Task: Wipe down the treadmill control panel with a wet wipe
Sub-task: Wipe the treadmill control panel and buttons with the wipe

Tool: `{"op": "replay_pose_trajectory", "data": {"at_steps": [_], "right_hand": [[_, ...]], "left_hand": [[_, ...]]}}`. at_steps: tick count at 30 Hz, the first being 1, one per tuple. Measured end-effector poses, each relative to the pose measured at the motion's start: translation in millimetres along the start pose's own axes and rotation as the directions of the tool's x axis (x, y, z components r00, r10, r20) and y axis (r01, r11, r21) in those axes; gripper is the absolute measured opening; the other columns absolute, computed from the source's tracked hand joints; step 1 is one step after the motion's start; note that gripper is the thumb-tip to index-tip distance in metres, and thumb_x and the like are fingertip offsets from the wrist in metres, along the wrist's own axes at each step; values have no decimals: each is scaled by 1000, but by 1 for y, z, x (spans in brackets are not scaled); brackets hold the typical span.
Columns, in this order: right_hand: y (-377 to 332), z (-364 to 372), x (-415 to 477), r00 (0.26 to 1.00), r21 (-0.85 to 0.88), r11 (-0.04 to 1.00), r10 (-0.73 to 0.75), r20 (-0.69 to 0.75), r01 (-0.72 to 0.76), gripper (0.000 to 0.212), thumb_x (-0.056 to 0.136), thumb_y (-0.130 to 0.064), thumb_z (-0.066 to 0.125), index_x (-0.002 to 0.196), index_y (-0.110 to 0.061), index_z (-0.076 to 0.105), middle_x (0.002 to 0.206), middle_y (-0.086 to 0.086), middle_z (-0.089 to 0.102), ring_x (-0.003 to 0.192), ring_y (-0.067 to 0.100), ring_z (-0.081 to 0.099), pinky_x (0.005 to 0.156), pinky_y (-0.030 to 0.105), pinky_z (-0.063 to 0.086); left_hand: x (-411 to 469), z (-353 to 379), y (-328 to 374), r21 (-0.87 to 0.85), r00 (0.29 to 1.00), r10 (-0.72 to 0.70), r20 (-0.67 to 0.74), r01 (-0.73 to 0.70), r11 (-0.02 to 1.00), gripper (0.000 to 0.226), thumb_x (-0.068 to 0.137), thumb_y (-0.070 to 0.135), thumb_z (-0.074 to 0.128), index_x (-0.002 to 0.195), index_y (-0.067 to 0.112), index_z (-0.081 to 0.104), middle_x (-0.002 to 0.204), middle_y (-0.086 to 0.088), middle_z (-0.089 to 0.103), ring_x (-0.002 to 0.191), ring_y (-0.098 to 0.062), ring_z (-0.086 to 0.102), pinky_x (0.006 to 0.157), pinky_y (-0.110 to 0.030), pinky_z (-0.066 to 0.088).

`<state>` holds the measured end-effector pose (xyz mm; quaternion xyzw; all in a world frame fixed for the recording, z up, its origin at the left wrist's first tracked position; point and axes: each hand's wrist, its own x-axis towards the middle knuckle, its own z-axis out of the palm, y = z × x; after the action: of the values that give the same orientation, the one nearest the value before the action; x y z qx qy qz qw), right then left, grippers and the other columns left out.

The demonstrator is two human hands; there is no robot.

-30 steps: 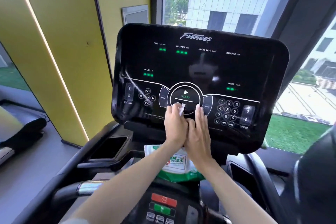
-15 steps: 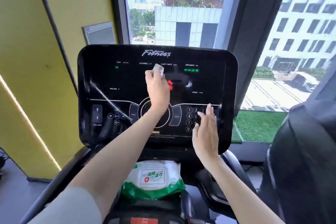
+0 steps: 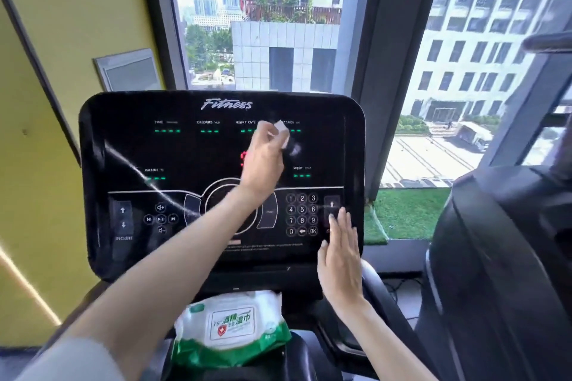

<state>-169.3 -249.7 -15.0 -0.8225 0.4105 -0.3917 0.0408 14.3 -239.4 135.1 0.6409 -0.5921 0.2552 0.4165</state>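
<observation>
Head view: the black panel (image 3: pixel 130 145) marked "Fitness" stands tilted in front of the person, with green dashes lit under TIME, CALORIES, HEART RATE, INCLINE and SPEED. The left hand (image 3: pixel 263 164) reaches up across the middle of the panel. Its grip is closed on a small white wipe (image 3: pixel 282 133), pinched at the fingertips. The wipe sits high on the panel, between the HEART RATE label and the DISTANCE label, part of which it covers. It is blurred, so whether it lies flat on the glass cannot be told. A red lit figure shows just left of this hand, mostly hidden.

The right hand (image 3: pixel 340 260) is at the panel's lower right corner. Its grip is spread, holding nothing, with the fingers (image 3: pixel 342 219) straight and close together. The fingertips are at the arrow button (image 3: pixel 331 204), just beside the keypad (image 3: pixel 301 215). A pale streak (image 3: pixel 136 168) runs slantwise over the left half of the panel.

Below the panel lies a green and white pack (image 3: pixel 232 328) of wipes, between the two forearms. A yellow wall (image 3: pixel 77 25) is to the left, a window (image 3: pixel 278 25) with buildings is behind, and a dark machine (image 3: pixel 495 272) is to the right.
</observation>
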Motion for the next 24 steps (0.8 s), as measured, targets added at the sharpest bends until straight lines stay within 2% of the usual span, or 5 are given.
{"op": "replay_pose_trajectory", "data": {"at_steps": [6, 12, 16, 19, 24], "right_hand": [[8, 0, -4, 1000, 13, 1000, 9, -25, -8, 59, 84, 0, 56, 139, -2, 35, 152, 14, 25, 141, 23, 21, 110, 42, 29], [14, -6, -6, 1000, -21, 1000, 4, -31, -5, 47, 91, -8, 48, 137, 0, 41, 147, 14, 33, 135, 25, 35, 109, 37, 30], [17, -7, -7, 999, -30, 999, 38, -7, -38, 52, 90, -20, 27, 136, 0, 42, 146, 14, 37, 134, 24, 37, 112, 27, 14], [19, -10, -5, 1000, -39, 999, 19, 24, -18, 52, 89, -19, 27, 135, 2, 42, 144, 15, 39, 133, 24, 38, 113, 28, 12], [29, -17, -1, 993, -77, 994, -69, 94, 77, 57, 84, -3, 47, 139, 5, 34, 142, 15, 41, 131, 22, 41, 111, 32, 14]], "left_hand": [[-53, 25, 8, -115, 617, 567, 546, -615, 780, 58, 55, -15, 63, 107, 11, 58, 104, 0, 37, 89, -17, 41, 47, -29, 50], [19, 3, -14, 3, 999, 47, 16, -47, 999, 58, 66, -25, 50, 114, 5, 61, 101, -13, 54, 87, -30, 52, 65, -40, 53], [-1, 34, 24, -80, 963, 221, 151, -211, 974, 60, 56, -28, 51, 107, 2, 63, 102, -14, 58, 85, -33, 54, 68, -42, 55], [-22, 33, 26, -182, 688, 528, 498, -512, 840, 50, 59, -21, 57, 100, 6, 63, 103, -8, 57, 91, -25, 52, 58, -38, 54], [32, 22, 5, -31, 971, 188, 149, -186, 982, 47, 68, -21, 49, 108, 1, 61, 99, -15, 49, 90, -31, 51, 69, -42, 53]]}}
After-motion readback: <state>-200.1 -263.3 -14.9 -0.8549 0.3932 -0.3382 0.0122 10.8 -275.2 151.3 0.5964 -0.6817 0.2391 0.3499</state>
